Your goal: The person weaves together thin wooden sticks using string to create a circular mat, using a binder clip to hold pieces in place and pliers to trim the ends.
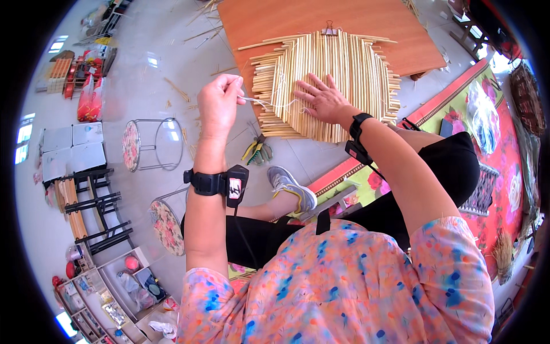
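Observation:
A rounded mat of straw-coloured stalks [349, 69], laid side by side, rests partly on an orange-brown board [321, 17]. More stalks run crosswise along its left and right edges. At the far edge a black binder clip [329, 31] grips the mat. My right hand [324, 100] lies flat on the mat with its fingers spread. To the left of the mat my left hand [220, 103] is raised, its fingers pinched on a white string [260, 102]. That string stretches to the mat, near my right fingertips.
Pliers [258, 150] with green-and-yellow handles lie on the tiled floor by my shoe [291, 186]. Two round stools with floral seats [130, 145] stand or lie at the left. Loose stalks [177, 90] are scattered about. A plastic bag [482, 117] sits on the red floral mat at right.

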A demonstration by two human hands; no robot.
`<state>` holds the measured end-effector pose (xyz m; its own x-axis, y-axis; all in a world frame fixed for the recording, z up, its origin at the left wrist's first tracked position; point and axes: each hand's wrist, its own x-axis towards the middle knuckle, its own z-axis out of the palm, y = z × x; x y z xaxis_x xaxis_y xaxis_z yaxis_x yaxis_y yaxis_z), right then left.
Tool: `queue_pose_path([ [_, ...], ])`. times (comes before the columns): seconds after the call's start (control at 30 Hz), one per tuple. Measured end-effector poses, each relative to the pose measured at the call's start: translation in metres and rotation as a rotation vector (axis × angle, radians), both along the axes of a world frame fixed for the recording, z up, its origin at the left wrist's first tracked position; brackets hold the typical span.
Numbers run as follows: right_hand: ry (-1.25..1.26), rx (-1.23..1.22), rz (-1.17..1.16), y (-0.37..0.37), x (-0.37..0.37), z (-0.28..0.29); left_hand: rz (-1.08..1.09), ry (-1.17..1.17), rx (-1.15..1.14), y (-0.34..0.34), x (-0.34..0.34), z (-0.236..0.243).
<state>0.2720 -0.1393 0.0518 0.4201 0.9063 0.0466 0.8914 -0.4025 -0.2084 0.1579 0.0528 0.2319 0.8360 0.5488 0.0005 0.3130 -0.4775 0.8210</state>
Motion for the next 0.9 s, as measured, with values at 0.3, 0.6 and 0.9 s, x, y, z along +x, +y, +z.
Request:
queue_pose_path([
  [0.3, 0.048, -0.025, -0.008, 0.006, -0.003, 0.008, 0.031, -0.250, -0.220, -0.021, -0.033, 0.035],
  [0.6, 0.098, -0.063, -0.061, 0.009, -0.012, 0.015, -0.010, -0.343, -0.252, -0.026, -0.064, 0.069],
  [0.9, 0.166, 0.021, -0.230, 0.003, -0.014, 0.018, -0.104, -0.411, -0.338, -0.042, -0.079, 0.083],
])
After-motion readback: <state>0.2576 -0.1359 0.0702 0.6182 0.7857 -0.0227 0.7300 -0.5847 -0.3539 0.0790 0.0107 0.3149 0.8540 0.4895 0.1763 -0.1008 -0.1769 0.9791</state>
